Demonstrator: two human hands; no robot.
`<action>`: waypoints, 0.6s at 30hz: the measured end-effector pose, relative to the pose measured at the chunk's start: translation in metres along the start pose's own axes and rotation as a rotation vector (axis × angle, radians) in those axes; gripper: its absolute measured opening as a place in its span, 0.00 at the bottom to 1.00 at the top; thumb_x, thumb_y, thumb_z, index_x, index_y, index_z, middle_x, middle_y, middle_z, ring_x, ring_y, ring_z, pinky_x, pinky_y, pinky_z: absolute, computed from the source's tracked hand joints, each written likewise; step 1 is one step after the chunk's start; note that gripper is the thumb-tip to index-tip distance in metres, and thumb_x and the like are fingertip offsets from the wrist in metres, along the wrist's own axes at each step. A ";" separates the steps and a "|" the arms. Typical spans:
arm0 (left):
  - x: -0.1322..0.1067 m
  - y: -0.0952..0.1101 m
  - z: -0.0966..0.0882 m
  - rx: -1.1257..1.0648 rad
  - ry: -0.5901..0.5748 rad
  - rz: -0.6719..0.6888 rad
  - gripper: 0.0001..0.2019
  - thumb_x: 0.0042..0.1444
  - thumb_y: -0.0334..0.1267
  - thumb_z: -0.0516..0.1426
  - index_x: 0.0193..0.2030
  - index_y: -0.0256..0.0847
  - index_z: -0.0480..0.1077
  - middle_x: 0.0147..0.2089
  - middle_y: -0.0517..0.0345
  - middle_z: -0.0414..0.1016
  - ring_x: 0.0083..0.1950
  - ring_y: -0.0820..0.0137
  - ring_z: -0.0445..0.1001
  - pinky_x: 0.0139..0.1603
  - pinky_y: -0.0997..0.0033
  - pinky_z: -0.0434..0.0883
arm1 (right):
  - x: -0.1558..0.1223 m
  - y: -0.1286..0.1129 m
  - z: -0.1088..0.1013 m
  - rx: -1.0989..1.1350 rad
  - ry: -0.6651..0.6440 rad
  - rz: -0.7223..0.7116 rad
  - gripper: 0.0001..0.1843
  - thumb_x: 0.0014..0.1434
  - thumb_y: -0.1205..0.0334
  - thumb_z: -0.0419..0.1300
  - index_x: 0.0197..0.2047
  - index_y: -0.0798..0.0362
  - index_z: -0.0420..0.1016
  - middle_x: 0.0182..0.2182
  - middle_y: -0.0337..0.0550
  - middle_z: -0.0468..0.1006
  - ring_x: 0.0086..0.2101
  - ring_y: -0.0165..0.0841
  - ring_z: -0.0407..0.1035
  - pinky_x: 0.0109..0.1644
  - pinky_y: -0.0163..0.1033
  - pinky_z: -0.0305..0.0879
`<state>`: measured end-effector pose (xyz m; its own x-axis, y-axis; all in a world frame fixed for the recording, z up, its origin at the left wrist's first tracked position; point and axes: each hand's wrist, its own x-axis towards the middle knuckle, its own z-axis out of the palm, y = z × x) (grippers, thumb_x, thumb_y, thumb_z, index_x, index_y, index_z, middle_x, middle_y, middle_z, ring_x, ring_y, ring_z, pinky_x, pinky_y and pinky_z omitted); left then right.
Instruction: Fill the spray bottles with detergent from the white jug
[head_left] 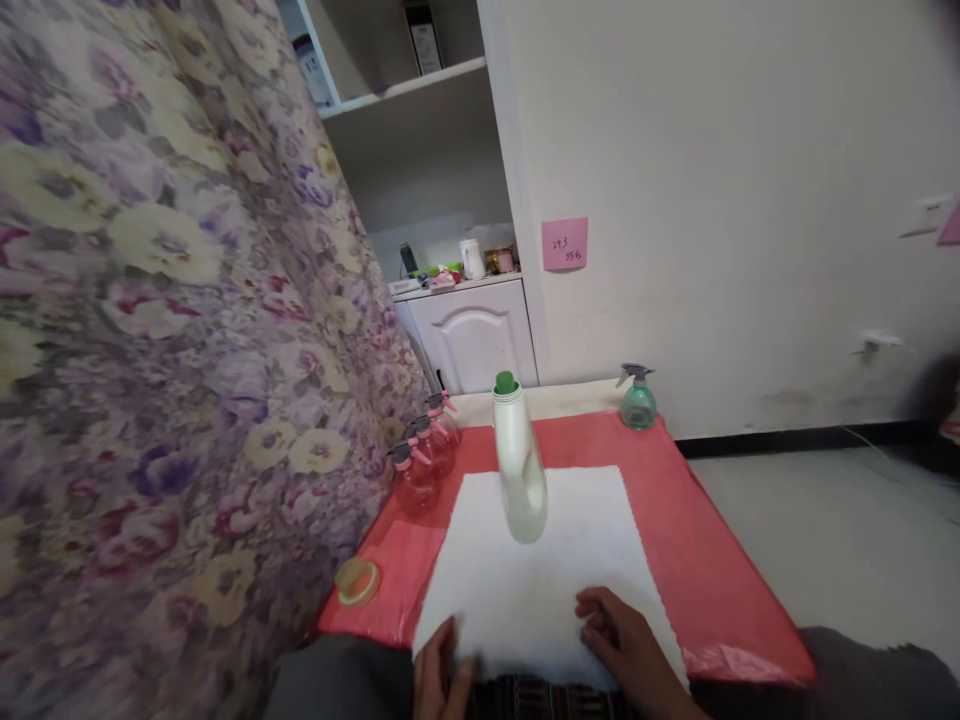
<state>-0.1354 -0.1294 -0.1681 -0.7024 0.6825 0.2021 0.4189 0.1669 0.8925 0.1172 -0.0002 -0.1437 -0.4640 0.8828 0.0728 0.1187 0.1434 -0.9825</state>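
Left hand [442,672] and right hand [628,640], fingers [592,599] loosely parted, near an upright, green-topped pale bottle [517,465], contents hidden.

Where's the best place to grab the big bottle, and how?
I'd grab the bottle by its handle, coming from the right with the right hand. The handle is on that side, with a hollow beside it where fingers could probably curl in. The bottle stands on the cloth with its handle facing the right.
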 end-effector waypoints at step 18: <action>0.140 0.048 0.083 0.782 -0.214 0.466 0.26 0.64 0.44 0.48 0.65 0.32 0.65 0.71 0.38 0.59 0.72 0.51 0.55 0.70 0.47 0.53 | 0.005 0.024 0.012 0.023 0.072 0.037 0.19 0.49 0.55 0.60 0.45 0.48 0.73 0.38 0.45 0.81 0.30 0.36 0.72 0.33 0.38 0.69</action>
<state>-0.1659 0.0326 -0.1303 -0.2781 0.9045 0.3232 0.9544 0.2222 0.1993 0.1070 0.0022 -0.1686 -0.3951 0.9174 0.0480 0.1138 0.1007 -0.9884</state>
